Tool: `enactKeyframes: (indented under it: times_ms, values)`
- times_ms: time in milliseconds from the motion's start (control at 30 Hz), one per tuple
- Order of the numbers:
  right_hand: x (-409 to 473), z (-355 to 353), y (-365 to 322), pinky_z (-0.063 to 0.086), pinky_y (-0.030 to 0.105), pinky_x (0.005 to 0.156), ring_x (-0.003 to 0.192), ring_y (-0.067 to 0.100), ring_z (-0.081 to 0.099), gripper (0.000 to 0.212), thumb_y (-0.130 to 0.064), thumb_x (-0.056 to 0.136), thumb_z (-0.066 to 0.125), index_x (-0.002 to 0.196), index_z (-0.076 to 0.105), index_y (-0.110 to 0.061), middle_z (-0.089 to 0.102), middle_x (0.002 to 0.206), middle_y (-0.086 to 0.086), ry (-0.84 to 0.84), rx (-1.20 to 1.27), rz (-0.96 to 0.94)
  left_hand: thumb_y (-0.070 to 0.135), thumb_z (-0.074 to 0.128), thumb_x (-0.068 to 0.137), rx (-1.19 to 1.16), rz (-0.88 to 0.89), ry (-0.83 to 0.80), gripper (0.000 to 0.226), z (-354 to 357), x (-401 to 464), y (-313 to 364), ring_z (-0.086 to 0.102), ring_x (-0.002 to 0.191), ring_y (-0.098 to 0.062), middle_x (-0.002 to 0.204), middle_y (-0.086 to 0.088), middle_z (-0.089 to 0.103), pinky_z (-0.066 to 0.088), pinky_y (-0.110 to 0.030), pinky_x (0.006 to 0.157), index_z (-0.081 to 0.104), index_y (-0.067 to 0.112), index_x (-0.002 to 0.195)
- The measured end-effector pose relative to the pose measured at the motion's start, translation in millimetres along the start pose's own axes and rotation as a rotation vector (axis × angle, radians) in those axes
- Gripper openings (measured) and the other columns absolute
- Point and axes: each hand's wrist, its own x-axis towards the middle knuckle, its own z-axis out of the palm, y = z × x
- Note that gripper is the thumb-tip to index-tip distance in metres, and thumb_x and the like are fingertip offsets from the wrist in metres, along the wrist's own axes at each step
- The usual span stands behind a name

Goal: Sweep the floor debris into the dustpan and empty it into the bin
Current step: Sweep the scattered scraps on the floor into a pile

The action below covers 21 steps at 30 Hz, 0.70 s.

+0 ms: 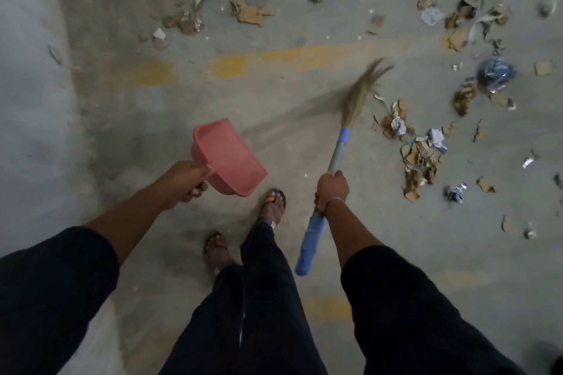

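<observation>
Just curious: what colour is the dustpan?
Pink, a salmon shade: the dustpan held in the left hand, clear in the head view.

A bare grey concrete floor (289, 143) fills the view, scuffed and stained darker in patches. A worn yellow line (274, 59) crosses it, faded and broken in places; a second faint yellow mark (327, 309) lies nearer. Along the left runs a paler, smoother grey strip (27, 94). The light is dim and even.

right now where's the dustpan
In the head view the pink dustpan is left of centre, held off the floor by the left hand, across from the broom.
</observation>
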Motion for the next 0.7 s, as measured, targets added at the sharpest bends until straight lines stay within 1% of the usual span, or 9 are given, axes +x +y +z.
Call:
enactKeyframes:
  times_ms: [67, 133, 233, 367, 433, 500, 533, 633, 700]
  values:
    - [-21, -7, -14, 0.060, 0.057, 0.067, 0.082, 0.045, 0.069, 0.049, -0.044, 0.084, 0.037, 0.125, 0.050, -0.022, 0.068, 0.098, 0.022, 0.039, 0.020, -0.014, 0.043, 0.061, 0.097, 0.009, -0.002, -0.004, 0.033, 3, 3, 13, 0.036, 0.040, -0.009, 0.074, -0.010, 0.057, 0.023, -0.014, 0.043, 0.059, 0.010, 0.093]
    - [-45, -12, -27, 0.060, 0.055, 0.069, 0.084, 0.042, 0.069, 0.056, -0.044, 0.092, 0.038, 0.145, 0.042, -0.024, 0.068, 0.105, 0.019, 0.036, -0.015, -0.084, 0.043, 0.061, 0.097, 0.003, -0.003, -0.007, 0.033, 5, 7, 24, 0.035, 0.041, -0.010, 0.074, -0.010, 0.057, 0.023, -0.015, 0.044, 0.059, 0.009, 0.095]
    - [-76, -13, -41, 0.059, 0.052, 0.079, 0.093, 0.039, 0.068, 0.055, -0.035, 0.101, 0.043, 0.154, 0.036, -0.021, 0.068, 0.114, 0.017, -0.029, -0.089, -0.218, 0.041, 0.062, 0.096, 0.013, -0.013, 0.000, 0.032, 4, 13, 38, 0.035, 0.040, -0.010, 0.074, -0.010, 0.057, 0.023, -0.015, 0.044, 0.060, 0.009, 0.096]
    - [-74, -7, -61, 0.053, 0.044, 0.093, 0.110, 0.040, 0.063, 0.051, -0.030, 0.103, 0.047, 0.153, 0.041, -0.020, 0.066, 0.124, 0.019, -0.145, -0.253, -0.313, 0.040, 0.060, 0.098, 0.013, -0.008, 0.009, 0.030, -2, 18, 56, 0.034, 0.039, -0.010, 0.073, -0.010, 0.056, 0.022, -0.015, 0.043, 0.059, 0.011, 0.093]
    - [-63, -8, -71, 0.052, 0.044, 0.094, 0.111, 0.040, 0.062, 0.048, -0.029, 0.102, 0.046, 0.149, 0.045, -0.020, 0.065, 0.126, 0.019, -0.218, -0.356, -0.298, 0.039, 0.059, 0.099, 0.005, -0.004, 0.020, 0.030, -6, 19, 63, 0.034, 0.040, -0.010, 0.073, -0.010, 0.056, 0.022, -0.014, 0.042, 0.059, 0.010, 0.093]
    - [-51, -12, -80, 0.053, 0.042, 0.090, 0.108, 0.040, 0.063, 0.039, -0.026, 0.100, 0.046, 0.138, 0.053, -0.019, 0.065, 0.121, 0.018, -0.255, -0.441, -0.270, 0.038, 0.058, 0.099, 0.010, -0.006, 0.028, 0.031, -11, 22, 69, 0.034, 0.042, -0.012, 0.074, -0.011, 0.056, 0.022, -0.014, 0.042, 0.058, 0.007, 0.096]
    - [-44, -16, -83, 0.054, 0.041, 0.089, 0.106, 0.039, 0.063, 0.036, -0.026, 0.100, 0.045, 0.134, 0.055, -0.018, 0.065, 0.120, 0.017, -0.246, -0.453, -0.238, 0.038, 0.057, 0.100, 0.010, -0.009, 0.030, 0.031, -15, 23, 72, 0.034, 0.042, -0.012, 0.073, -0.011, 0.056, 0.022, -0.013, 0.041, 0.059, 0.006, 0.098]
    - [-27, -25, -82, 0.053, 0.038, 0.091, 0.108, 0.037, 0.063, 0.042, -0.026, 0.100, 0.045, 0.141, 0.053, -0.017, 0.064, 0.124, 0.015, -0.177, -0.411, -0.108, 0.037, 0.057, 0.100, -0.001, -0.008, 0.036, 0.035, -24, 27, 82, 0.034, 0.034, -0.008, 0.067, -0.009, 0.053, 0.027, -0.013, 0.035, 0.060, 0.002, 0.100]
    - [-17, -26, -84, 0.059, 0.043, 0.087, 0.098, 0.037, 0.067, 0.037, -0.025, 0.099, 0.045, 0.132, 0.057, -0.013, 0.065, 0.112, 0.015, -0.112, -0.368, -0.050, 0.037, 0.058, 0.100, 0.012, -0.005, 0.034, 0.036, -32, 31, 91, 0.033, 0.032, -0.007, 0.063, -0.008, 0.050, 0.030, -0.014, 0.031, 0.060, 0.001, 0.096]
